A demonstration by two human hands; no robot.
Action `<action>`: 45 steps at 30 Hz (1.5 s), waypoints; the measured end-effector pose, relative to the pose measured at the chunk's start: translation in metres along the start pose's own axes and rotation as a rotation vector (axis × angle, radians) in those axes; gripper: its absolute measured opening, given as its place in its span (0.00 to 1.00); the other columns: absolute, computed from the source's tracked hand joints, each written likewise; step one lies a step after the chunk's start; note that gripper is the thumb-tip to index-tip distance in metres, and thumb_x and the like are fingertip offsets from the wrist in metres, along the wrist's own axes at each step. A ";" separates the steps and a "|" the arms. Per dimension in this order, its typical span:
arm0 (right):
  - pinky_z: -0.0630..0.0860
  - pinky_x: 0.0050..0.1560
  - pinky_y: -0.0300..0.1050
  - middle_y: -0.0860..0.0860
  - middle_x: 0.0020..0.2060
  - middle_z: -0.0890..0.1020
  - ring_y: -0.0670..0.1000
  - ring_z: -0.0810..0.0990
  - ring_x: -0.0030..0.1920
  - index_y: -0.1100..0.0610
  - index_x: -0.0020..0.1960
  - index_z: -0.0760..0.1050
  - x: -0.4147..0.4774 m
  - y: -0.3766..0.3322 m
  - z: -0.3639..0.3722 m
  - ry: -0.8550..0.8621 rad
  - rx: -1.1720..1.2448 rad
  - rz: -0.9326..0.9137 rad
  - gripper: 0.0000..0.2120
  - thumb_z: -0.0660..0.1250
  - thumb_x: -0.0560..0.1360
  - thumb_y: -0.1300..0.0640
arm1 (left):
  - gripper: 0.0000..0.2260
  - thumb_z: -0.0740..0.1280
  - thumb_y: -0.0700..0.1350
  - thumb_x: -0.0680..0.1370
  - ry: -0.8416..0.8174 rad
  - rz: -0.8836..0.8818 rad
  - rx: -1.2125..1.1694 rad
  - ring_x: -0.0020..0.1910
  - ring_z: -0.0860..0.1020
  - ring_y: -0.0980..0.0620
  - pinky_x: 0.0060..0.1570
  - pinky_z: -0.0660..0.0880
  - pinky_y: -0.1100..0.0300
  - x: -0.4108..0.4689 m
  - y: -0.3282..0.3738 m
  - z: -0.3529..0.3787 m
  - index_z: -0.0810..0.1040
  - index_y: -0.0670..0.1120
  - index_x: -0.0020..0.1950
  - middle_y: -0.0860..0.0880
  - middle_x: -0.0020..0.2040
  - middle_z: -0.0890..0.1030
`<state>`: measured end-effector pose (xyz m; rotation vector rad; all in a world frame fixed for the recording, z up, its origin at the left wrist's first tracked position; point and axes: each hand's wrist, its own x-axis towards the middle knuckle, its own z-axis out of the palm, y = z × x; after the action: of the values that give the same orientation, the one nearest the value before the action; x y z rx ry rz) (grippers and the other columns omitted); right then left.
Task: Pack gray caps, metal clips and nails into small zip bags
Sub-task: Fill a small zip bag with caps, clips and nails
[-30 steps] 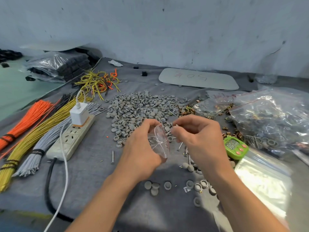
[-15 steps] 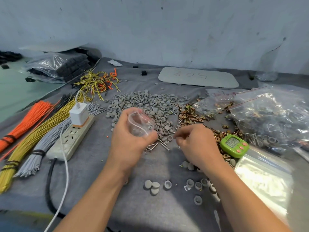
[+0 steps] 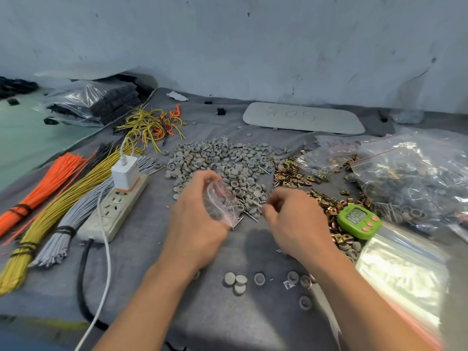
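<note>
Our left hand [image 3: 195, 224] grips a small clear zip bag [image 3: 220, 198]; we cannot tell what is inside. Big bags [image 3: 417, 178] on the right hold caps and nails. Our right hand [image 3: 296, 221] curls by loose nails [image 3: 252, 216]; we cannot tell if it holds one. Gray caps [image 3: 222, 160] and metal clips [image 3: 291, 173] lie in heaps on the surface [image 3: 141, 274]. A green timer [image 3: 358, 220] sits near. The writing on the pale board [image 3: 304, 117] is unclear.

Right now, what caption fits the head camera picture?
Left hand holds a small zip bag; right hand hovers by loose nails near gray caps.
</note>
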<state>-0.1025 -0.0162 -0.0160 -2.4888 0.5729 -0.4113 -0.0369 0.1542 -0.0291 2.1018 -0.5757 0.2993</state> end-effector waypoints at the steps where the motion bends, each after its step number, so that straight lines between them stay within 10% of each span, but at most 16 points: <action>1: 0.75 0.38 0.43 0.42 0.32 0.82 0.43 0.80 0.36 0.47 0.41 0.78 -0.001 0.000 -0.004 0.038 0.130 -0.025 0.08 0.70 0.78 0.51 | 0.32 0.80 0.41 0.65 -0.045 0.001 0.021 0.48 0.78 0.64 0.42 0.71 0.70 -0.001 0.001 0.004 0.68 0.66 0.57 0.62 0.51 0.79; 4: 0.71 0.31 0.35 0.41 0.30 0.81 0.43 0.77 0.30 0.47 0.38 0.80 -0.008 -0.002 -0.014 0.086 0.325 -0.180 0.08 0.74 0.74 0.55 | 0.32 0.80 0.45 0.66 -0.128 0.009 0.080 0.50 0.78 0.57 0.48 0.75 0.57 -0.002 0.006 0.016 0.65 0.69 0.57 0.59 0.52 0.79; 10: 0.68 0.48 0.43 0.35 0.23 0.73 0.47 0.69 0.27 0.46 0.38 0.83 -0.017 -0.010 -0.010 0.086 0.166 -0.383 0.07 0.76 0.74 0.52 | 0.31 0.78 0.44 0.67 -0.162 0.059 0.036 0.48 0.77 0.62 0.40 0.68 0.70 -0.002 0.009 0.020 0.66 0.70 0.57 0.62 0.50 0.80; 19: 0.70 0.28 0.36 0.40 0.25 0.79 0.44 0.75 0.27 0.46 0.38 0.85 0.003 -0.001 -0.006 0.289 0.455 -0.142 0.10 0.73 0.78 0.49 | 0.30 0.83 0.38 0.66 0.055 0.023 -0.294 0.51 0.82 0.64 0.47 0.72 0.76 0.005 -0.002 -0.001 0.74 0.62 0.57 0.61 0.51 0.84; 22: 0.73 0.32 0.29 0.37 0.32 0.81 0.39 0.80 0.33 0.47 0.45 0.87 0.005 -0.004 0.009 0.060 0.294 -0.109 0.06 0.73 0.79 0.54 | 0.30 0.81 0.35 0.67 0.294 0.030 -0.341 0.51 0.82 0.62 0.49 0.73 0.74 0.011 -0.011 -0.014 0.74 0.57 0.60 0.60 0.51 0.84; 25: 0.82 0.52 0.47 0.43 0.45 0.86 0.47 0.84 0.46 0.45 0.52 0.86 0.004 -0.011 0.030 -0.147 0.041 -0.188 0.11 0.69 0.79 0.59 | 0.31 0.81 0.35 0.67 0.420 0.082 -0.274 0.54 0.80 0.62 0.55 0.73 0.71 0.012 -0.020 -0.025 0.72 0.58 0.61 0.66 0.52 0.80; 30: 0.73 0.57 0.53 0.47 0.54 0.78 0.55 0.76 0.57 0.43 0.59 0.77 0.007 -0.017 0.052 -0.221 -0.181 -0.239 0.13 0.64 0.79 0.58 | 0.31 0.81 0.40 0.67 0.322 0.016 -0.151 0.50 0.79 0.71 0.46 0.67 0.80 0.004 -0.023 -0.024 0.71 0.65 0.60 0.67 0.51 0.81; 36: 0.72 0.53 0.51 0.45 0.43 0.79 0.54 0.79 0.48 0.46 0.43 0.72 0.006 -0.010 0.043 -0.175 -0.222 -0.182 0.07 0.66 0.79 0.53 | 0.33 0.81 0.41 0.66 0.258 -0.001 -0.071 0.50 0.77 0.72 0.45 0.67 0.80 0.003 -0.023 -0.028 0.69 0.68 0.58 0.73 0.52 0.78; 45: 0.73 0.33 0.39 0.42 0.31 0.84 0.41 0.78 0.29 0.47 0.37 0.84 0.003 -0.005 -0.003 0.108 0.461 -0.024 0.08 0.75 0.75 0.52 | 0.35 0.79 0.39 0.64 -0.025 -0.008 0.042 0.49 0.78 0.61 0.44 0.73 0.67 -0.002 -0.012 -0.006 0.68 0.68 0.59 0.59 0.52 0.80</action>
<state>-0.0996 -0.0151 -0.0104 -2.0425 0.4315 -0.6139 -0.0323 0.1654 -0.0351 2.1505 -0.5800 0.2834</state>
